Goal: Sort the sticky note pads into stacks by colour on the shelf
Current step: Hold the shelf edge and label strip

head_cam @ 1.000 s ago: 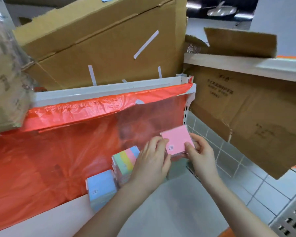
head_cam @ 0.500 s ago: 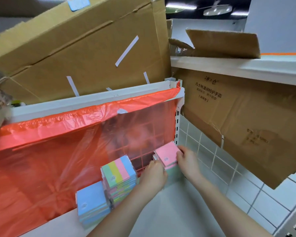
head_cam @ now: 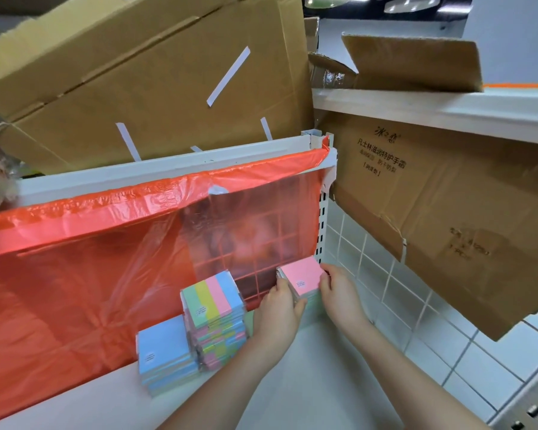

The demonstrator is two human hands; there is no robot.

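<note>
The pink pad (head_cam: 302, 276) sits on top of a stack in the far right corner of the shelf (head_cam: 308, 383), between the two hands — left hand (head_cam: 278, 308) gripping its left edge, right hand (head_cam: 339, 290) its right edge, fingers curled on the sides. Both hands are equally close; letting go looks like a matter of drawing each sideways and nearer — the striped stack (head_cam: 213, 318) stands just left
</note>
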